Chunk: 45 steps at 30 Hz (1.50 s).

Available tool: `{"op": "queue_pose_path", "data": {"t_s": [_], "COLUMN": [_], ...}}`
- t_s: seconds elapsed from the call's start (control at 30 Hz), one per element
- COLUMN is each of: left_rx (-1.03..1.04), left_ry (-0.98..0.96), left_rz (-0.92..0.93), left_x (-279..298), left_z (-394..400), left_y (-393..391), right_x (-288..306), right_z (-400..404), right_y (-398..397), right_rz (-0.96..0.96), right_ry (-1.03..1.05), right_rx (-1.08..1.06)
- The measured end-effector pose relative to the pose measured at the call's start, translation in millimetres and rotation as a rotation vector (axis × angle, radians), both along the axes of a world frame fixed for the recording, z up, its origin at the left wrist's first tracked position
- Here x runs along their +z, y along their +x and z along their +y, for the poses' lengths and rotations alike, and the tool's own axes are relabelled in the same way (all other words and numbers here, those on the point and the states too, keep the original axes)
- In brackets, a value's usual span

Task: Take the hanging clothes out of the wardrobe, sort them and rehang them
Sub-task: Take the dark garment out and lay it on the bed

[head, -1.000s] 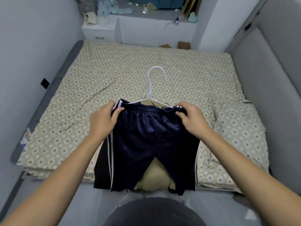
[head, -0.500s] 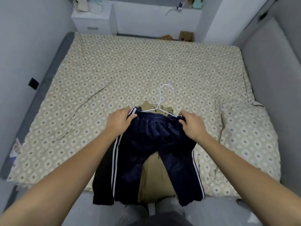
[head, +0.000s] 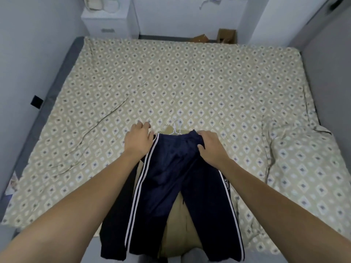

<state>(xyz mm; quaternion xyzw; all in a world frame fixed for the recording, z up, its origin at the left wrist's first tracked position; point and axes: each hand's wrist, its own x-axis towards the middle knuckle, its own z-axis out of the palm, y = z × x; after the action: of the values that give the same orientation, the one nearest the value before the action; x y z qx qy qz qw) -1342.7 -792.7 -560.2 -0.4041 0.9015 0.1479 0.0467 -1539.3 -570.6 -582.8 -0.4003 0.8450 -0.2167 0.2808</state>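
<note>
My 2 hands (head: 137, 141) (head: 211, 148) pinch the navy trousers' (head: 171, 179) waistband at frame centre, on the bed (head: 190, 82).

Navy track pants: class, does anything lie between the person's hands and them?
Nothing visible does. The right hand rests directly on the navy track pants at the waistband; the left hand sits at their left edge.

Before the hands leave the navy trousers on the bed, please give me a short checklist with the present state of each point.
1. Navy trousers lie on the bed: ok.
2. White hanger is visible above the waistband: ok.
3. Hanger is free of the trousers: cannot tell.
4. Left hand has let go: cannot tell, fingers hidden.
5. Right hand has let go: not ok, it holds the waistband.
6. Legs lie flat on the bed: not ok, they overhang the near edge.
</note>
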Motion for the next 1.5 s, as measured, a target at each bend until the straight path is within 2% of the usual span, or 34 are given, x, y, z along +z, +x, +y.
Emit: {"op": "queue_pose_path", "data": {"t_s": [0.2, 0.37, 0.5, 0.9, 1.13, 1.3, 1.5], "left_rx": [-0.094, -0.17, -0.286, -0.781, -1.099, -1.37, -1.691], "left_ry": [-0.036, -0.071, -0.086, -0.11, -0.088, -0.036, 0.028], "left_rz": [0.002, 0.014, 0.104, 0.322, 0.422, 0.469, 0.509], "left_x": [21.4, 45.9, 64.8, 133.0, 172.9, 187.8, 195.9], "left_z": [34.1, 60.7, 85.3, 177.9, 311.5, 457.4, 652.5], "left_y": [22.8, 39.9, 52.7, 68.0, 54.4, 73.6, 140.1], "right_x": [16.0, 49.1, 80.5, 155.5, 184.4, 196.2, 209.0], "right_z": [35.3, 60.7, 89.8, 241.8, 370.1, 491.3, 622.6], "right_y": [15.3, 36.6, 65.7, 205.6, 291.3, 378.5, 512.8], "right_rz": [0.133, 0.205, 0.292, 0.5, 0.61, 0.641, 0.697], "right_ry": [0.022, -0.027, -0.052, 0.009, 0.06, 0.112, 0.218], "right_rx": [0.044, -0.047, -0.118, -0.594, -0.917, -1.185, -1.448]}}
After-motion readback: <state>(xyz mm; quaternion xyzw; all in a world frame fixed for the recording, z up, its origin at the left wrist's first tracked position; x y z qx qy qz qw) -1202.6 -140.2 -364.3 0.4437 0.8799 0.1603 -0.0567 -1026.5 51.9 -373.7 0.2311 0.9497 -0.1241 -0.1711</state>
